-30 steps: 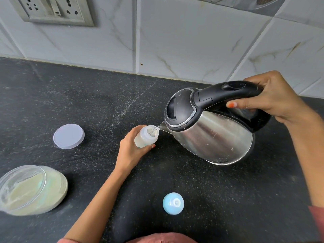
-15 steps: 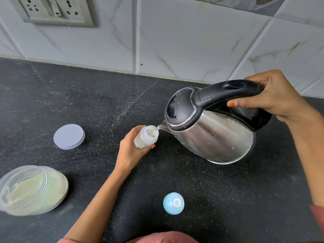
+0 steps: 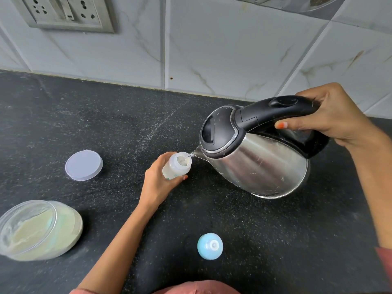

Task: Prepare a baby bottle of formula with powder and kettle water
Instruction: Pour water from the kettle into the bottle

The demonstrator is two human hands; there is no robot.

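The small clear baby bottle stands near the middle of the black countertop, its open mouth showing pale contents. The left hand curls around its body from the near side. The steel kettle is tilted leftward just right of it, spout at the bottle's rim, with a thin thread of water crossing into the mouth. The right hand wraps tightly around the kettle's black handle. A blue teat cap lies nearer, a pale round lid to the left, and an open powder jar at near left.
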